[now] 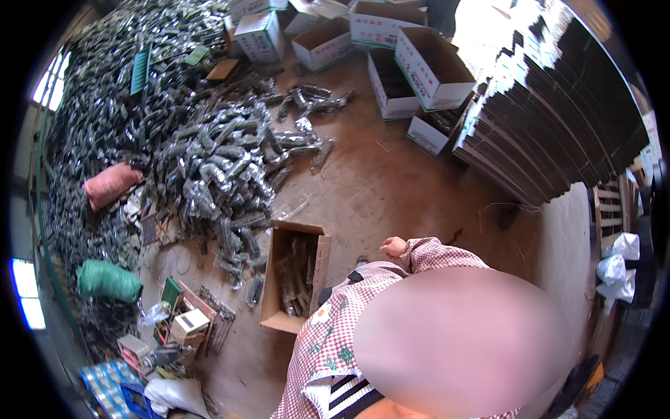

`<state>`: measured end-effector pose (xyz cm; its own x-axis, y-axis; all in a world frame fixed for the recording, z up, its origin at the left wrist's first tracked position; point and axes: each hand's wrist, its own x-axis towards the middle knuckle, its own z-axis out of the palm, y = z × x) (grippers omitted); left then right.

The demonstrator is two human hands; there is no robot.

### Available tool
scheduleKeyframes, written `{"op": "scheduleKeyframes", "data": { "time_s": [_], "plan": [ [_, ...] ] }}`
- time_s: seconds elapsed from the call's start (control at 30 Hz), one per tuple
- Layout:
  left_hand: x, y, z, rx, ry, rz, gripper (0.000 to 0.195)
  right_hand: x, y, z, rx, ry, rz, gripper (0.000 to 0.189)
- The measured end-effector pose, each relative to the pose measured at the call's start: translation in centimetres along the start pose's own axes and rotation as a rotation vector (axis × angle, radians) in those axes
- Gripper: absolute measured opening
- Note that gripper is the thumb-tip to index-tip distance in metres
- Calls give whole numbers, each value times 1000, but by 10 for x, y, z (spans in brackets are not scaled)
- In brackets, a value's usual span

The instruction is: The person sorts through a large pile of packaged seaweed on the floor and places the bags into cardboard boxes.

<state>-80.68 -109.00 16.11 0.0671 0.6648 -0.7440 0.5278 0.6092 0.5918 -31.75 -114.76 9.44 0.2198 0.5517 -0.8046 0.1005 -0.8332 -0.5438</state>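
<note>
My right hand [393, 247] hangs beside my body above the bare floor, at the end of a red-and-white checked sleeve. Its fingers look loosely bent, nothing shows in them, and the palm side is hidden. My left hand is out of view. Nearest on the floor stands an open cardboard box [266, 298], partly filled with dark bundles in clear wrap [296, 277]. Just beyond it, loose wrapped bundles [230, 157] spill from a large heap. The lower part of my checked apron [335, 324] partly overlaps the near side of the box.
Open white cartons [435, 68] stand at the top, beside a tall stack of flattened cartons [555, 120]. A pink sack [112, 184] and a green sack [109, 281] lie on the heap's left side. At lower left are a small scale [189, 321] and a white sack [175, 396].
</note>
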Motion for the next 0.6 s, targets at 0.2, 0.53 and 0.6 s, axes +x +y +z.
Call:
{"op": "scheduleKeyframes", "data": {
  "time_s": [0.2, 0.53, 0.6],
  "plan": [
    [18, 33, -8, 41, -16, -33, 27, -5, 42, -47, 36, 40, 140, 27],
    [77, 28, -32, 175, -111, -69, 27, 19, 44, -36, -412, -13, -190, 31],
    [89, 23, -42, 194, -129, -70, 27, 12, 3, -10, -3, 68, -76, 30]
  ]
}}
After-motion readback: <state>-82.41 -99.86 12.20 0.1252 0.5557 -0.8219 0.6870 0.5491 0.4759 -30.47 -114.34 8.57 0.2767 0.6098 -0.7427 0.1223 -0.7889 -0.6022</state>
